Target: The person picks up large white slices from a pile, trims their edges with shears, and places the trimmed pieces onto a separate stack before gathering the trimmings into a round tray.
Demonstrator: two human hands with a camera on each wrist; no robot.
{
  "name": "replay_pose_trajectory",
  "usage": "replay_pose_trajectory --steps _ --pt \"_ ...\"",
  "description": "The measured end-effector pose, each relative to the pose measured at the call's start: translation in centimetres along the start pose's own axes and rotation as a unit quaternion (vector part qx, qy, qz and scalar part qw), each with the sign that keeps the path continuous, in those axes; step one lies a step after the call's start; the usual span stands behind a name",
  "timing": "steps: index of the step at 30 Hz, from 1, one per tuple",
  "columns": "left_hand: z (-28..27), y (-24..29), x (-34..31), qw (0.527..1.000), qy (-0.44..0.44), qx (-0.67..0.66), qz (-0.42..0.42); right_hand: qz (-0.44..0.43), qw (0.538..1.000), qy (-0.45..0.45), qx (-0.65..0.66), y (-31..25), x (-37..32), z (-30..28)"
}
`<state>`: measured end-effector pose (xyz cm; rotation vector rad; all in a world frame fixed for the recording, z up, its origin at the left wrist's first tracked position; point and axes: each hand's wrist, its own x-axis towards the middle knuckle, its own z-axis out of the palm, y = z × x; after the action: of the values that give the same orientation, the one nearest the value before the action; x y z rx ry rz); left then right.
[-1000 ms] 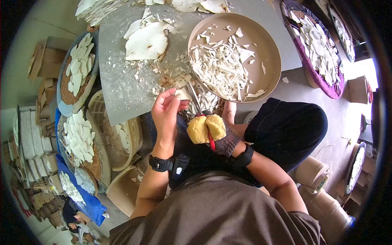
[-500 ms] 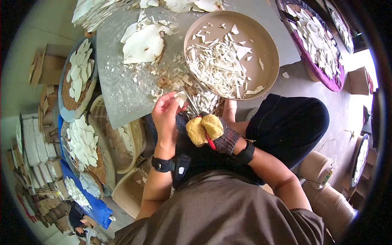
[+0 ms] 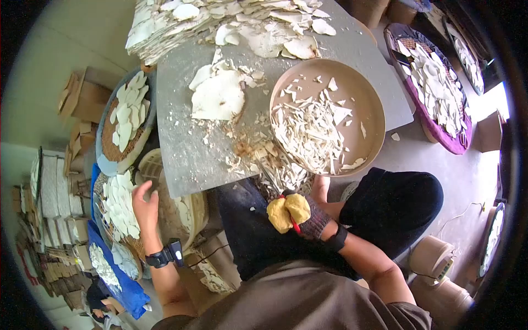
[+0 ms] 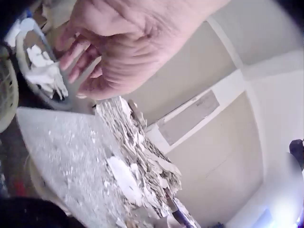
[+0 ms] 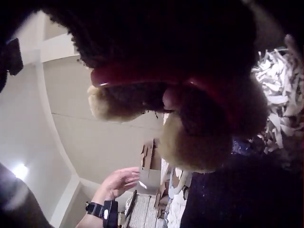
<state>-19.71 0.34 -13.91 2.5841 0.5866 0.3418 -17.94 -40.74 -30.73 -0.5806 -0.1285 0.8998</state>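
Note:
My left hand (image 3: 146,212) is out to the left, above a round tray of white slices (image 3: 118,206), with its fingers loosely bent and apart. In the right wrist view a small white piece (image 5: 143,185) shows just beneath the fingertips of that hand. My gloved right hand (image 3: 315,221) grips red-handled scissors (image 3: 267,177) over my lap. Yellow spongy padding (image 3: 280,214) surrounds the handles and hides most of the fingers. The blades point toward a heap of white scraps (image 3: 291,175) at the table's near edge.
On the grey table (image 3: 176,148) stands a round beige pan (image 3: 366,115) of white slivers. Flat white pieces (image 3: 220,99) lie left of it, with a tall stack of sheets (image 3: 181,27) behind. A plastic basket (image 3: 198,220) is at lower left, a purple-rimmed tray (image 3: 457,144) at right.
My left hand has moved left, away from the scissors to the tray, and has let go of the white piece it pinched. The head view has shifted; the right hand still holds the scissors.

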Motion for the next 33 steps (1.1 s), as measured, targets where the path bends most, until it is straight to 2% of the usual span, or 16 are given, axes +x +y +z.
replay_pose_trajectory --steps 1,2,5,6,7,9,10,13,17,21,22,25,27,28,29,33 --pt "0.1 1.6 1.1 0.998 0.032 0.006 0.046 0.006 0.985 -0.045 0.169 -0.1 -0.1 0.1" --pt "1.2 3.4 2.4 0.997 0.019 -0.005 0.08 -0.023 0.998 -0.004 0.05 0.3 -0.4 0.2" --pt "6.4 10.7 6.2 0.985 -0.057 -0.046 0.155 0.011 0.991 -0.023 0.129 1.2 -0.6 -0.7" --pt "9.3 12.2 7.8 0.981 -0.065 -0.058 0.173 -0.026 0.995 -0.002 -0.096 0.2 -0.6 0.8" --pt "11.6 14.3 9.1 0.982 -0.087 -0.075 0.148 -0.051 0.947 0.033 -0.316 -0.9 -0.6 2.3" --pt "16.1 17.2 11.6 0.978 -0.057 0.108 0.168 -0.032 0.965 0.043 -0.258 -1.1 -1.0 2.3" --pt "17.9 18.0 11.9 0.978 -0.045 0.152 0.133 -0.068 0.889 0.047 -0.451 -2.1 -1.1 2.9" --pt "20.5 19.1 12.6 0.964 -0.034 0.255 0.063 -0.053 0.986 0.06 -0.145 -0.6 -1.0 2.1" --pt "19.6 19.1 13.9 0.96 -0.089 0.237 0.117 -0.022 0.999 0.038 -0.022 -1.1 -0.7 2.6" --pt "13.1 21.3 13.7 0.964 -0.128 0.189 0.134 -0.019 0.994 -0.026 0.104 -0.4 -0.7 1.7" --pt "12.5 20.2 14.0 0.969 -0.043 0.19 0.151 -0.023 0.997 -0.032 0.067 -0.4 -0.8 1.7" --pt "9.2 15.2 16.4 0.959 0.019 0.221 0.179 -0.036 0.984 -0.017 -0.175 -0.4 -1.2 2.0" --pt "7.0 12.7 17.0 0.992 0.038 0.062 0.107 -0.04 0.981 -0.015 -0.189 -1.2 -1.3 2.7" --pt "6.5 11.8 16.6 0.988 0.032 -0.152 0.021 -0.042 0.988 -0.017 -0.149 -1.9 -1.3 3.4" --pt "6.0 11.2 15.6 0.931 0.024 -0.358 -0.066 -0.043 0.987 -0.007 -0.157 -1.4 -1.1 3.3" --pt "5.7 12.2 8.0 0.774 -0.067 -0.61 -0.154 -0.04 0.939 0.071 -0.335 4.2 0.0 -0.2"
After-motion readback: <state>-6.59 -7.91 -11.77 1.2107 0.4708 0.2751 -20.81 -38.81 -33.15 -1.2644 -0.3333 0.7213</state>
